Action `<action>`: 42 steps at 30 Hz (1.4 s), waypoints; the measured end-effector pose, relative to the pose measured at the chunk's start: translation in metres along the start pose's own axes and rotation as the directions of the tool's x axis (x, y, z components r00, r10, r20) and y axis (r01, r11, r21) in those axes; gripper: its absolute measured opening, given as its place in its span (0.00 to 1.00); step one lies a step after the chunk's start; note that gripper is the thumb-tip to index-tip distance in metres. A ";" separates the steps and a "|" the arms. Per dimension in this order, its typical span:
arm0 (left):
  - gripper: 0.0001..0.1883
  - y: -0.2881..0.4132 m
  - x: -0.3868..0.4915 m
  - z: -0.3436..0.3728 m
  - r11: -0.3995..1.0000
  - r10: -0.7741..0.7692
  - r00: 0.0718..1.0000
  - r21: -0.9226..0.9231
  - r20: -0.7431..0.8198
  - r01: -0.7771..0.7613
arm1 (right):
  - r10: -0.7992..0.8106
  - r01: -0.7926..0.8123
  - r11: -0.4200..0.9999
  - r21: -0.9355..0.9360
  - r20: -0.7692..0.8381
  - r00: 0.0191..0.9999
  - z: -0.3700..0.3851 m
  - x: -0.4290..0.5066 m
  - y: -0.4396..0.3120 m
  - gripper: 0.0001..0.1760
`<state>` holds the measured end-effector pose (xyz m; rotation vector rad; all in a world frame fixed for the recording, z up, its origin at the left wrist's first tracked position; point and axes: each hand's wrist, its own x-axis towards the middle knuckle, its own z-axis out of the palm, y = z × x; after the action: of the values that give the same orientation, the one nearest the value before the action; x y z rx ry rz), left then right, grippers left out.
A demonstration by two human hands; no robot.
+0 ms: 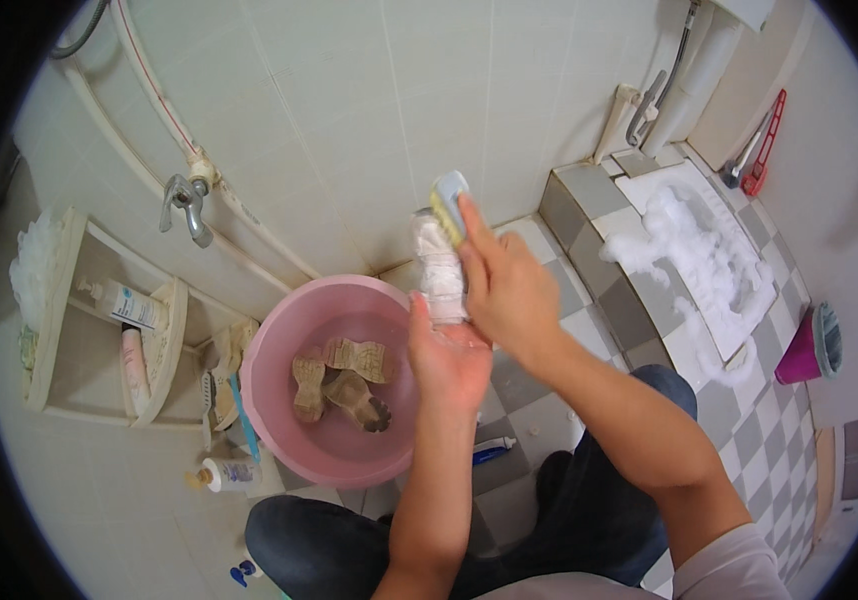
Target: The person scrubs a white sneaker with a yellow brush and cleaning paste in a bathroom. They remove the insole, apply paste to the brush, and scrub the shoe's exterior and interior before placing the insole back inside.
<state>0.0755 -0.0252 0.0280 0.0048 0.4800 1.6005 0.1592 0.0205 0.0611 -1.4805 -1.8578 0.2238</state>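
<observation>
My left hand (448,360), palm up, supports a pale, wet fabric piece (440,277), perhaps part of a shoe; its exact kind cannot be told. In my right hand (508,292) is a scrub brush (450,202) with a light blue back and yellowish bristles, held against the upper right side of the piece. Below and to the left stands a pink plastic basin (264,442) with water in it. Several brownish pieces lie in that water, among them a patterned one (358,360) and a darker one with a notched end (358,397).
A metal tap (187,206) juts from the wall above a corner shelf (61,322) with bottles. A pump bottle (230,475) and a blue-and-white tube (493,450) lie on the tiled floor. Foam covers a squat toilet (706,247) on the raised step; a purple bin (800,349) stands right.
</observation>
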 end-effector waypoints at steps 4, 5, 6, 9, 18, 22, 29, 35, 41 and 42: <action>0.30 0.025 0.006 -0.018 0.999 -0.042 0.997 0.023 -0.063 0.044 | -0.034 0.035 0.999 0.000 0.274 0.961 -0.015 -0.062 -0.009 0.26; 0.30 0.019 0.008 -0.016 1.000 -0.022 0.999 -0.004 -0.043 0.022 | -0.042 0.039 0.999 0.018 0.168 0.985 -0.007 -0.042 -0.001 0.27; 0.31 0.007 0.008 -0.006 1.000 0.000 1.000 -0.028 -0.028 -0.001 | -0.046 0.044 0.998 0.041 0.063 0.997 0.003 -0.010 0.010 0.28; 0.31 0.013 -0.002 -0.001 0.999 0.013 0.999 0.038 -0.035 -0.011 | -0.001 -0.010 0.997 0.083 0.132 0.991 0.000 -0.017 -0.008 0.29; 0.31 0.019 0.009 -0.023 0.999 0.017 0.999 0.037 -0.036 -0.016 | 0.010 -0.026 0.998 0.064 0.230 0.973 -0.004 -0.040 -0.011 0.30; 0.31 0.010 0.009 -0.009 0.999 0.004 1.000 -0.038 -0.020 -0.005 | -0.024 0.010 0.996 0.087 0.169 0.985 0.009 -0.014 0.011 0.32; 0.30 0.021 0.008 -0.008 0.999 0.013 0.992 -0.030 -0.124 -0.017 | -0.013 0.024 0.999 -0.025 0.377 0.926 -0.008 -0.048 -0.008 0.30; 0.30 0.025 0.002 -0.010 0.998 0.003 0.993 0.063 -0.117 0.005 | -0.042 0.018 0.995 0.093 0.260 0.965 0.000 -0.052 -0.005 0.30; 0.29 0.011 0.007 -0.006 0.999 0.029 0.998 -0.027 -0.047 -0.030 | -0.081 0.064 0.987 0.145 0.109 0.991 0.013 -0.037 -0.004 0.31; 0.28 0.021 0.013 -0.018 0.998 0.053 0.996 -0.016 -0.066 -0.054 | -0.090 0.070 0.989 0.132 0.154 0.984 0.010 -0.051 -0.010 0.31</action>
<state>0.0491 -0.0187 0.0146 -0.0491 0.5200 1.6614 0.1489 -0.0257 0.0374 -1.3317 -1.9867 0.4238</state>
